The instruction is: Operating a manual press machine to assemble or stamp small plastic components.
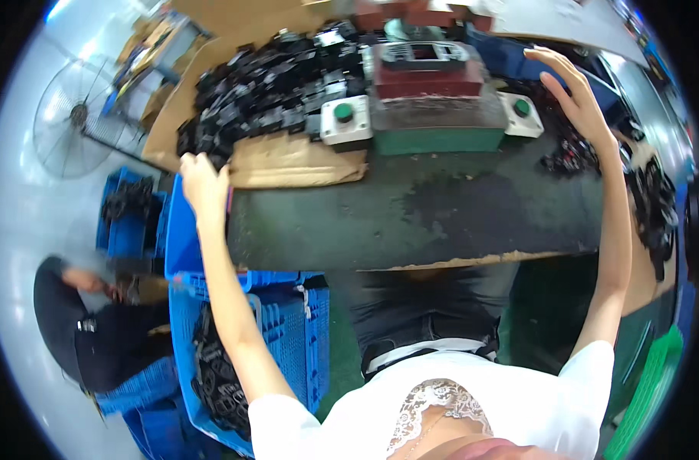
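Observation:
At the near left corner of a heap of black plastic parts, my left hand has its fingers curled around a black plastic part at the heap's edge. My right hand is raised at the far right with fingers stretched and the thumb apart, holding nothing. It is nearest the white box with a green button on the right of the press fixture. A black frame-shaped part lies on the fixture's dark red block. Another green-button box stands left of the fixture.
Flattened cardboard lies on the dark worktable. Below its left side stands a blue crate with black parts. More black parts sit at the right. A person in dark clothes bends at the left, near a fan.

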Available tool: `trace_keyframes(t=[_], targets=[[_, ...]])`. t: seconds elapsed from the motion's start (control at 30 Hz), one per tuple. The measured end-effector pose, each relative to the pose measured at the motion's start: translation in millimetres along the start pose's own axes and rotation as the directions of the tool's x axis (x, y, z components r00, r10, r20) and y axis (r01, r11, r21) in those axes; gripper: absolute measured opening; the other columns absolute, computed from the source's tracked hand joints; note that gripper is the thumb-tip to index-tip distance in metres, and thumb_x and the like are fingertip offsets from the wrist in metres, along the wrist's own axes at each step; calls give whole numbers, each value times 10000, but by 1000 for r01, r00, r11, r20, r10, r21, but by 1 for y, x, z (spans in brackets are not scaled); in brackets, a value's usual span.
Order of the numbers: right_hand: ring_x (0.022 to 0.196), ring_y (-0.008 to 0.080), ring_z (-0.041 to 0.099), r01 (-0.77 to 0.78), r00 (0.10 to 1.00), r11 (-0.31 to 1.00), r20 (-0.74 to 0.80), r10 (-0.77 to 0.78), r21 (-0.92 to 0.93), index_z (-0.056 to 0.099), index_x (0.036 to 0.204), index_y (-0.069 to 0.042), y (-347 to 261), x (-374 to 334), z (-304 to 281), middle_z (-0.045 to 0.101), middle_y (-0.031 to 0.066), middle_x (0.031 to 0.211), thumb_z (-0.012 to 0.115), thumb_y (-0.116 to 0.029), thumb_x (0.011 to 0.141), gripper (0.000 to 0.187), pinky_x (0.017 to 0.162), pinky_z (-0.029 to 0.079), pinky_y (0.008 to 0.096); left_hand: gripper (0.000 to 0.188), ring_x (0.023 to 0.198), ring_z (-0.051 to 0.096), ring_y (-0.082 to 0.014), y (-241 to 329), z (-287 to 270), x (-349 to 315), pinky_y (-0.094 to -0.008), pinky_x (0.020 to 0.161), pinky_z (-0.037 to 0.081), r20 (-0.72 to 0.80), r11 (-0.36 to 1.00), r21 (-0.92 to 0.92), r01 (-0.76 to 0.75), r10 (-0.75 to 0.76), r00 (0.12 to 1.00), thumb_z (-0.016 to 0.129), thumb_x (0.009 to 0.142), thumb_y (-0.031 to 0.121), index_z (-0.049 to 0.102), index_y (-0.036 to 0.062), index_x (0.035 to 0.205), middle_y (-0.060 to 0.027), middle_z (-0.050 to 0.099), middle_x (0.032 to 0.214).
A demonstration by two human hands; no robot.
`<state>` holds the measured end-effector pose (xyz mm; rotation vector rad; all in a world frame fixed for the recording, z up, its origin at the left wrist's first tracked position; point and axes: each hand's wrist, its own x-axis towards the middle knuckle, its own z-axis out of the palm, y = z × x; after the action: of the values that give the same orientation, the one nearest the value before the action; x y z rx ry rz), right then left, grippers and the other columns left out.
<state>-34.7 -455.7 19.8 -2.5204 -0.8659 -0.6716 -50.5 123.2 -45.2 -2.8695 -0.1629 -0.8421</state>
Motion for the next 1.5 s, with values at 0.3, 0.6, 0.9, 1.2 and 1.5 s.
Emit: trace_keyframes(t=[0.3, 0.6, 0.9, 1.2, 1.5], targets=[[1093, 276, 543, -177, 984, 969, -58, 169, -174, 599, 1050, 8, 43, -52, -28, 612, 141, 1085, 542, -179, 908, 242, 955, 396, 343, 446, 991, 517, -382, 3, 12, 2, -425, 864, 424, -13, 963, -184, -197, 198, 980, 655, 734, 7, 496, 13, 1151, -200, 552, 1091], [998, 306, 528, -215, 957, 931, 125, 260, -294, 629, 912, -2, 56, -57, 21, 587, 118, 986, 636, -37, 748, 167, 897, 430, 388, 363, 1209, 457, -352, 5, 19, -6, -386, 1014, 359, 6, 839, -523, -149, 178, 984, 508, 863, 5, 484, 7, 1226, -217, 455, 1324], [1006, 327, 496, -77, 953, 842, 209, 220, -534, 614, 838, -31, 63, -47, 33, 571, 121, 951, 686, -56, 661, 193, 949, 387, 401, 461, 917, 602, -280, -6, 29, -8, -334, 777, 497, -18, 841, -523, -137, 150, 989, 736, 697, 86, 559, -5, 1113, -158, 597, 1026], [730, 204, 604, -330, 943, 932, -19, 331, -147, 531, 1153, -27, 82, -44, 23, 618, 117, 888, 569, -22, 851, 304, 684, 471, 279, 457, 780, 580, -188, -5, 6, -14, -274, 652, 480, -22, 824, -555, -118, 127, 992, 753, 629, 52, 588, 24, 1055, -76, 575, 967], [696, 155, 622, -378, 925, 921, -56, 375, -92, 536, 1072, 5, 90, -51, 28, 610, 126, 823, 620, -32, 827, 262, 640, 472, 268, 428, 826, 577, -169, -19, -15, -20, -277, 656, 484, 260, 740, -666, 94, 112, 959, 767, 630, 53, 600, 20, 1022, -74, 582, 961]])
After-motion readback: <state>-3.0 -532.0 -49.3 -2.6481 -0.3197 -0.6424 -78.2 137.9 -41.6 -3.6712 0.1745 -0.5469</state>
